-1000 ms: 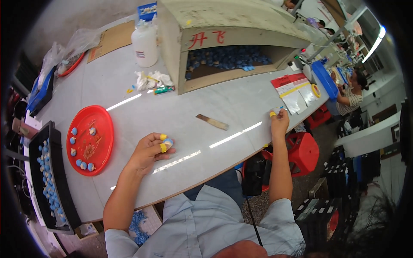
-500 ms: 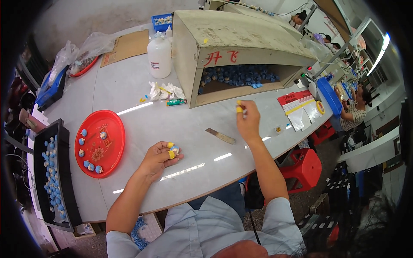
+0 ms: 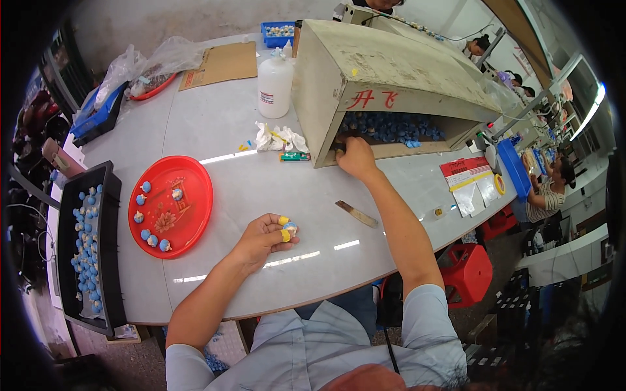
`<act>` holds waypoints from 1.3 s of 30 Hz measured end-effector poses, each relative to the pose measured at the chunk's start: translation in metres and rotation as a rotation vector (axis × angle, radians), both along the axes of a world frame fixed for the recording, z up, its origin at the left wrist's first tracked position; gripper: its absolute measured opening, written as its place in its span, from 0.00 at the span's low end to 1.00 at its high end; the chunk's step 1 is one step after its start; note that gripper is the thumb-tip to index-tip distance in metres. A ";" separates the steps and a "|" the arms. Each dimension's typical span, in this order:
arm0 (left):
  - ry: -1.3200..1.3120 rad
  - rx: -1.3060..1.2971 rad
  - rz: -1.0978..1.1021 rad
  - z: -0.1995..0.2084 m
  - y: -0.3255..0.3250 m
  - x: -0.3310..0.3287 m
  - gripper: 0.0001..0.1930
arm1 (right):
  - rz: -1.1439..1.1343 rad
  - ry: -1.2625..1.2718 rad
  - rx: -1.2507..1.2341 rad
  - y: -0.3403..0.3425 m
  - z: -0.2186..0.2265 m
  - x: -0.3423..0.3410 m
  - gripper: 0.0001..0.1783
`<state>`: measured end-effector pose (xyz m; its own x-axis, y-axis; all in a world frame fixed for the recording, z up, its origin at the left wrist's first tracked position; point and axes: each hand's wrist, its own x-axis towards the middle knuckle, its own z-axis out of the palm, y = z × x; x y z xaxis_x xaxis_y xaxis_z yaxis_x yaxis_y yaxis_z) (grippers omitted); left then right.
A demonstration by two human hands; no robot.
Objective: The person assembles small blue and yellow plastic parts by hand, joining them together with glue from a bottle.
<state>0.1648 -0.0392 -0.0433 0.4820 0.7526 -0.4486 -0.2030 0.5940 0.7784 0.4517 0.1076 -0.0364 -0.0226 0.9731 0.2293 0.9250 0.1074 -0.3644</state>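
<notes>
My left hand (image 3: 266, 240), with yellow tape on its fingertips, pinches a small blue-and-white ball-shaped piece (image 3: 291, 228) just above the table. At the left end of the box's opening, my right hand (image 3: 355, 156) has its fingers curled. Something dark shows by its fingertips, too small to make out. Inside the box (image 3: 404, 98) lies a heap of blue pieces (image 3: 391, 126). Between my arms a narrow flat blade (image 3: 357, 214) rests on the table. Several similar balls sit spread out on a red round plate (image 3: 171, 241) to the left.
A black tray (image 3: 116, 260) with many blue balls stands at the far left. A white bottle (image 3: 274, 88), crumpled tissue (image 3: 277, 138) and a green box (image 3: 295, 157) are left of the box. Papers (image 3: 466, 176) lie right. A red stool (image 3: 469, 270) stands beyond the table edge.
My right hand has moved forward and left, from above the table to the box's opening. My left hand still pinches the ball-shaped piece. The whole view has shifted slightly.
</notes>
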 end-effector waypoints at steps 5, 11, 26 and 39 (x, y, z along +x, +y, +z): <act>-0.041 -0.013 0.033 -0.003 -0.002 -0.001 0.15 | 0.037 -0.117 0.125 -0.021 0.001 0.002 0.19; -0.046 -0.005 0.077 0.000 -0.007 0.003 0.18 | -0.012 -0.096 0.125 -0.054 0.003 0.002 0.18; -0.137 -0.018 0.112 -0.010 -0.001 0.002 0.16 | 0.332 1.362 -0.412 -0.140 0.000 -0.081 0.18; -0.146 0.022 0.113 -0.016 -0.002 0.004 0.16 | 0.497 0.746 0.071 -0.152 -0.014 -0.101 0.17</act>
<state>0.1691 -0.0413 -0.0591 0.4525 0.8148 -0.3624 -0.3799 0.5437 0.7484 0.3508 -0.0445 -0.0501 -0.2588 0.8736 0.4121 0.2914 0.4773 -0.8290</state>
